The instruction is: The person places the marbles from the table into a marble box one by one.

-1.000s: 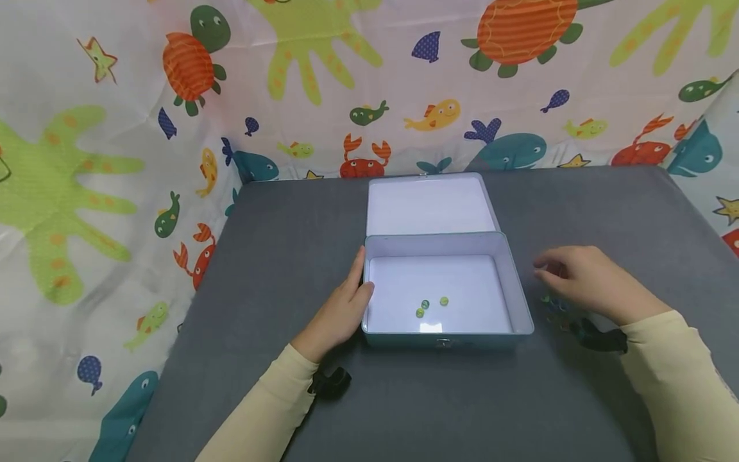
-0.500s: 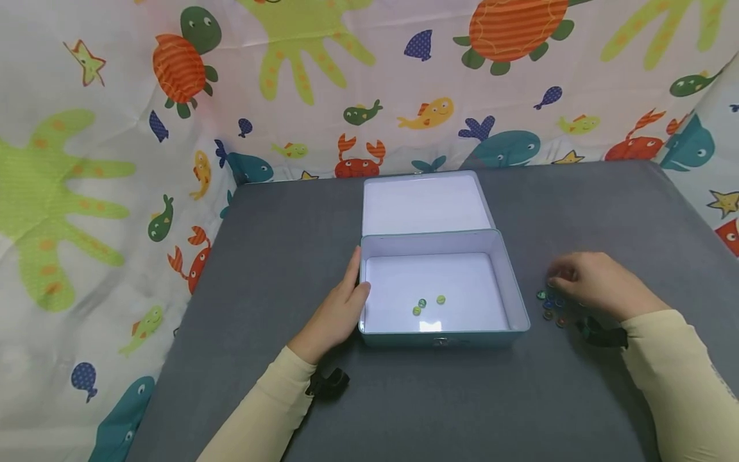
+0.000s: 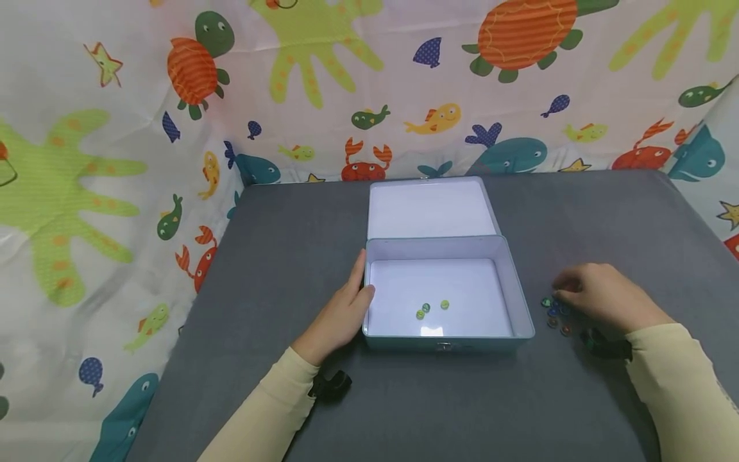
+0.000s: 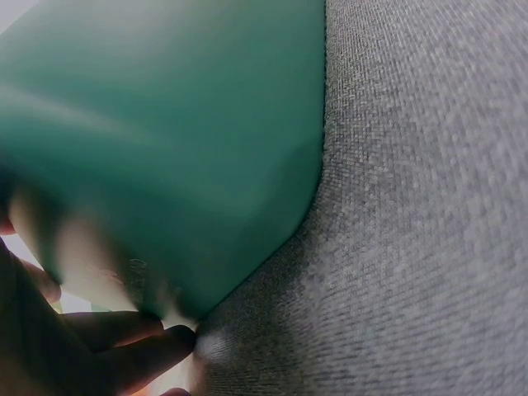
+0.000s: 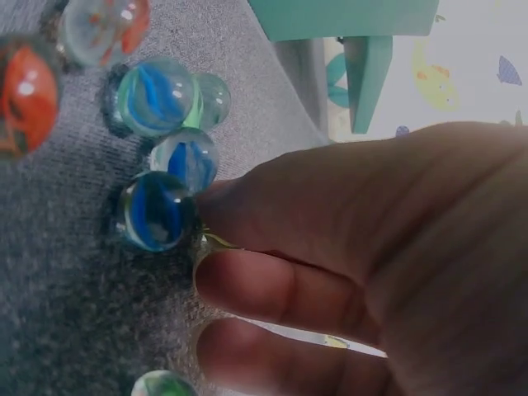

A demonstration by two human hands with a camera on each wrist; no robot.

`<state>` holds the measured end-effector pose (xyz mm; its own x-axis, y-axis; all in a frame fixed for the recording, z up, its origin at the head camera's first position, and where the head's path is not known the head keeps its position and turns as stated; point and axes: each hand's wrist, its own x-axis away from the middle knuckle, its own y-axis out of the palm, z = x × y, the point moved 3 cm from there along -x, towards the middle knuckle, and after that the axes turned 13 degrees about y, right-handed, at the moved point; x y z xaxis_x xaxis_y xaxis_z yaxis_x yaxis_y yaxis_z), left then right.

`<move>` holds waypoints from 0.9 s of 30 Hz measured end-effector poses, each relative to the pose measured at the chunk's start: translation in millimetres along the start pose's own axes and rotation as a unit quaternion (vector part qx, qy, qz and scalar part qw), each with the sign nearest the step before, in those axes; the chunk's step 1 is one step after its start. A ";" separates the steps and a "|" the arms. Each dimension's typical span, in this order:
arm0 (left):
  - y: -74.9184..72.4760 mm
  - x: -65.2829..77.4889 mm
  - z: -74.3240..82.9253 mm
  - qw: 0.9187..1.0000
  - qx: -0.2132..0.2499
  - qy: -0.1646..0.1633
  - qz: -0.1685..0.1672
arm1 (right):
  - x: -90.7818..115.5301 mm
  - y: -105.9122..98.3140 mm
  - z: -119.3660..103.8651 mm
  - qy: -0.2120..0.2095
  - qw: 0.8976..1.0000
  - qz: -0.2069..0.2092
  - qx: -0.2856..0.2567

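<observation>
The left hand grips the near-left side of a green tin box, its thumb over the rim and its fingers against the outer wall; the left wrist view shows fingertips pressed close to the box's corner, though the rest of that grip is hidden. The right hand, well apart from the left and on the other side of the box, is drawn in close to the desk: its thumb and forefinger pinch a clear marble with a yellow streak, mostly covered by the fingertips, while the next finger is bent beside the forefinger with a narrow gap between them. Just beside the right hand, on the side toward the left one, lie loose marbles of glass with blue, green and orange swirls; one blue marble sits right by the thumb tip. Inside the box, between the two hands, are three greenish marbles, two of them close together. The box's white-lined lid leans back, beyond both hands. Small marks run along the outer edge of the right sleeve, too small to read.
</observation>
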<state>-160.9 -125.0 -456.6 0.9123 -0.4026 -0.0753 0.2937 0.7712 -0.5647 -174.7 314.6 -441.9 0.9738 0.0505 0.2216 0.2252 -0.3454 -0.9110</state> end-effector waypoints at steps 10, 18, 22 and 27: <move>1.7 1.6 2.2 1.000 0.007 0.000 -0.002 | 2.3 -3.8 -6.7 0.008 1.000 0.013 0.004; 2.0 1.2 2.7 1.000 0.003 0.007 0.000 | 1.6 -14.1 -17.3 -0.005 1.000 0.022 -0.010; 0.8 0.7 2.8 1.000 0.003 0.012 0.001 | -0.8 -19.2 -24.2 -0.011 0.999 0.037 -0.012; -0.1 0.6 1.0 1.000 0.000 0.004 0.005 | -5.9 -24.0 -34.4 -0.012 0.999 0.040 -0.017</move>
<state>-160.1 -124.8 -455.8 0.9124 -0.3998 -0.0879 0.2854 0.7753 -0.5634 -186.9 290.3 -409.4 0.9891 0.0435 0.1407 0.1466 -0.3814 -0.9127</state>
